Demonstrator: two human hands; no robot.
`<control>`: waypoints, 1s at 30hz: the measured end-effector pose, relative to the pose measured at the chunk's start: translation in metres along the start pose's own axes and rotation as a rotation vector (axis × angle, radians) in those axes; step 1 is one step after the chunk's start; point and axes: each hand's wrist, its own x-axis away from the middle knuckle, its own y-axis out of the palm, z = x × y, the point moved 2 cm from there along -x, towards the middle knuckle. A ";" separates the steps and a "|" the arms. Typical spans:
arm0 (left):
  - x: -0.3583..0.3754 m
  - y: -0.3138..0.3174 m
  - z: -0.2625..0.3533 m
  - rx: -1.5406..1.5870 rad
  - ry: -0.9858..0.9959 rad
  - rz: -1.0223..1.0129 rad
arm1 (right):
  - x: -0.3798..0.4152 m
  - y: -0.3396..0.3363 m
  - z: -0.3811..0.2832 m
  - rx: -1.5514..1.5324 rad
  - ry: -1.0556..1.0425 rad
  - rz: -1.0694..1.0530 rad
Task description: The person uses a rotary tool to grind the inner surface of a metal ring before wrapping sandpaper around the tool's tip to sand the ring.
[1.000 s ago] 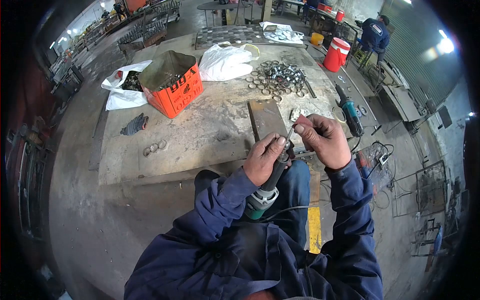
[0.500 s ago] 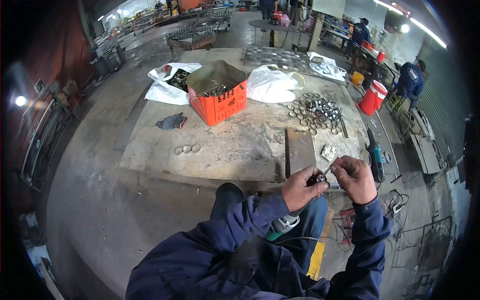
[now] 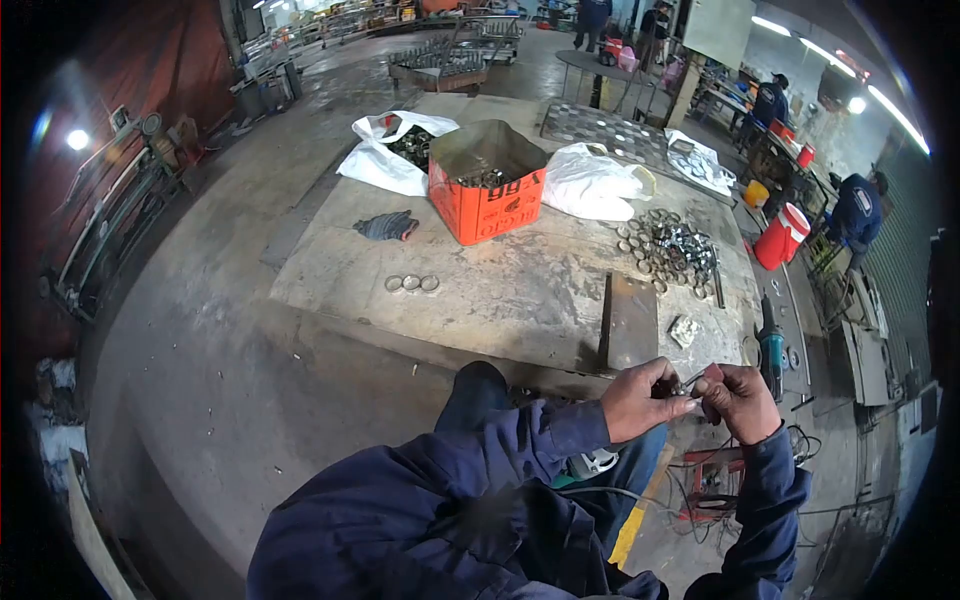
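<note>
While the right hand pinches a red scrap, the left hand has its fingers curled round the nose of the grinder, all pretty close to the table's near edge.

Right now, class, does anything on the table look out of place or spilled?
Perhaps: rings lie loose on the table, right side, unlike the parts in the tin; three more sit apart at left.

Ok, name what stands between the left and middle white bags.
In the head view, the orange container stands between the left bag and middle bag.
</note>
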 end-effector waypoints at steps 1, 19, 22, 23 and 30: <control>0.001 -0.001 0.002 -0.088 0.071 0.054 | -0.006 0.002 0.001 -0.001 0.002 -0.005; 0.008 -0.003 -0.013 0.144 -0.126 0.040 | -0.005 0.010 -0.016 0.179 -0.098 0.153; 0.008 -0.002 -0.014 0.048 -0.115 0.083 | -0.011 0.014 -0.011 0.246 -0.109 0.148; 0.006 -0.003 -0.013 0.002 -0.084 0.099 | -0.013 0.013 -0.012 0.275 -0.111 0.163; 0.008 -0.003 -0.019 -0.111 -0.016 0.252 | -0.017 0.011 -0.013 0.314 -0.098 0.092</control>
